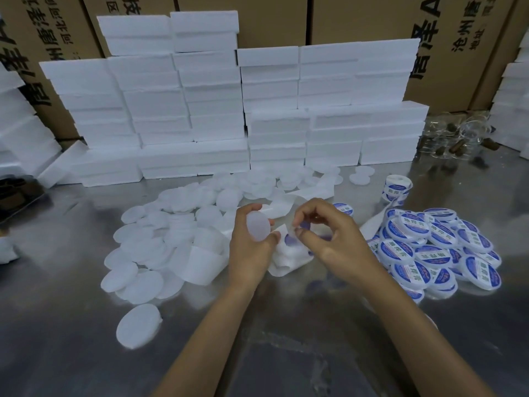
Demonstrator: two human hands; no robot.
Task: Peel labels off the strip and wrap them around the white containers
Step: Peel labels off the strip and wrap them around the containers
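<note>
My left hand [249,247] grips a plain white round container [259,226], held on edge between thumb and fingers. My right hand [326,233] pinches the edge of a blue and white label [294,239] on the white backing strip [289,259], just right of the container. The strip trails back across the table toward the far side [312,190]. Several unlabelled white containers [148,247] lie heaped to the left. A pile of labelled containers [435,250] with blue printed bands sits to the right.
A roll of labels [396,187] stands at the far right of the metal table [286,339]. White foam boxes [229,110] are stacked along the back, with cardboard cartons [458,38] behind. Clear plastic items [455,138] lie at the back right.
</note>
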